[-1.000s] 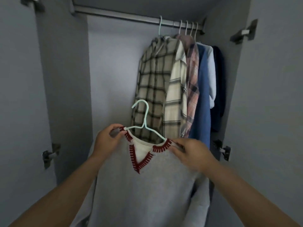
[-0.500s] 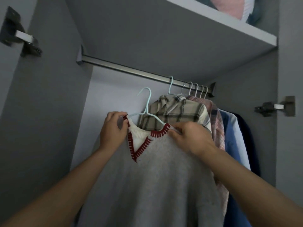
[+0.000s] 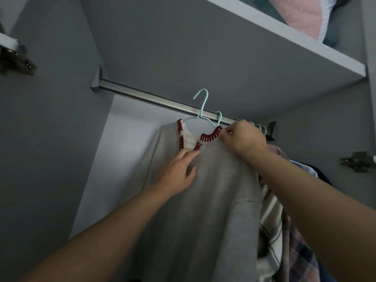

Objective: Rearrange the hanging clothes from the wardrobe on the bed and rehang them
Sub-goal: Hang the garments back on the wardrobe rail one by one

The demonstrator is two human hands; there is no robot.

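Your right hand (image 3: pixel 242 139) pinches the grey sweater (image 3: pixel 205 200) collar; left hand (image 3: pixel 179 171) lies spread. The mint hanger (image 3: pixel 201 110) hook at 12 o'clock could miss the rail (image 3: pixel 146 96).

The grey sweater (image 3: pixel 211 200) ran off the bottom edge and hid most of the checked shirts (image 3: pixel 272 237) behind it. The right hand (image 3: pixel 243 139) covered several hanger hooks on the rail (image 3: pixel 154 98). Whether the pale blue hanger (image 3: pixel 203 106) hooked the rail was unclear.
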